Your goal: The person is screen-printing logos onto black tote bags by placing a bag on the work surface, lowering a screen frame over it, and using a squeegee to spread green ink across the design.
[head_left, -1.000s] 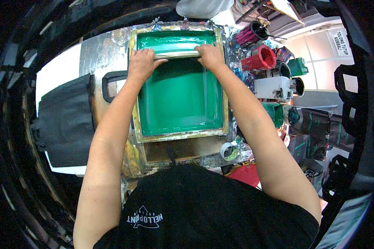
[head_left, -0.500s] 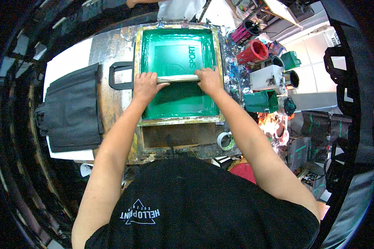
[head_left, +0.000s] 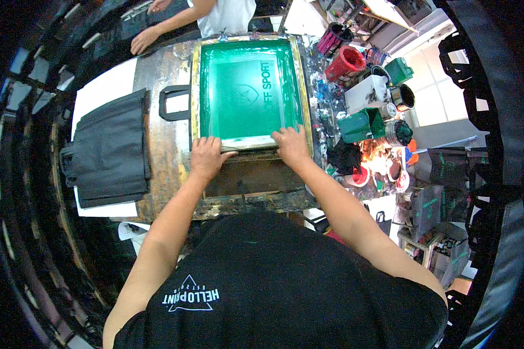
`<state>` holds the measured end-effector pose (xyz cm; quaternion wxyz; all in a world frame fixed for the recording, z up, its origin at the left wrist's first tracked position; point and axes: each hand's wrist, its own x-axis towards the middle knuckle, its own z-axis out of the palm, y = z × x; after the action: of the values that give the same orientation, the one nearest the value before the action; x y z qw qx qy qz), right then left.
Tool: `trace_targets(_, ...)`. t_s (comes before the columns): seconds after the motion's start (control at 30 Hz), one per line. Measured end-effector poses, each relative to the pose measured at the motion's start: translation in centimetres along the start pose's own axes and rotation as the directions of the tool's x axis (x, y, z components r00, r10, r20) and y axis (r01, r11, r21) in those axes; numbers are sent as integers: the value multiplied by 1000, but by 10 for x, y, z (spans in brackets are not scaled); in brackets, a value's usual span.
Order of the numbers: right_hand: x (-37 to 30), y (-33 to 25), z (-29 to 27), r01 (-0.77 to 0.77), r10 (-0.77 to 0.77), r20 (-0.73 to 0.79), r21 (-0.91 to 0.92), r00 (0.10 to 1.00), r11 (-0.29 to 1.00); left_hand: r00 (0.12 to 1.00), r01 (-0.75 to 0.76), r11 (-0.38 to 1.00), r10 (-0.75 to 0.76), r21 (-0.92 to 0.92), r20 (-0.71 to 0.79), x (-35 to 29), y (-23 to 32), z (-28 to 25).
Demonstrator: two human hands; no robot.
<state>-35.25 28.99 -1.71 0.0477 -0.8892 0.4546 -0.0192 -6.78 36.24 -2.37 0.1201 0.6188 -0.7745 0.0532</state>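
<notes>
Squeegee (head_left: 249,143) and both hands have travelled from mid-screen to the near side of the printing frame (head_left: 195,87), baring more dark lettering (head_left: 266,86). Left hand (head_left: 206,157) and right hand (head_left: 293,146) are each clamped over an end of the squeegee. The frame lies with its far side at the far edge of the worktable (head_left: 163,180), between stacked black fabric bags (head_left: 113,151) towards the left edge and ink pots (head_left: 346,63) along the right. A black handle loop (head_left: 163,104) projects beside it. One stroke through the green ink (head_left: 233,70) appears essentially complete; the squeegee is not yet lifted out, and the result beneath is hidden. The lettering stands sideways, alongside a shield-shaped emblem (head_left: 247,92); a white triangular logo (head_left: 190,298) with lettering appears inverted on the black shirt (head_left: 285,273). A co-worker's hand (head_left: 144,41) is near the far left corner.
</notes>
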Motion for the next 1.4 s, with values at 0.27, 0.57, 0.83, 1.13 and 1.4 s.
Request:
trace_targets(0.27,14,3,-15,-1,-1,101,28,995,1000,998,45,996,-41,-81,46,10,-3,-13)
trace_targets(0.57,-6,-6,-13,76,-78,-62,-33,995,997,885,457,882,-440,-112,150,-67,-24,10)
trace_targets(0.83,-14,-28,0,79,-52,-190,136,980,988,835,533,829,-485,-167,258,-79,-53,44)
trace_targets(1.13,-21,-36,-18,48,0,-249,189,968,981,893,446,865,-447,-230,51,-78,-52,28)
trace_targets(1.4,-13,-40,-85,90,-27,-392,143,920,986,808,517,356,-503,-778,307,-51,-51,-29)
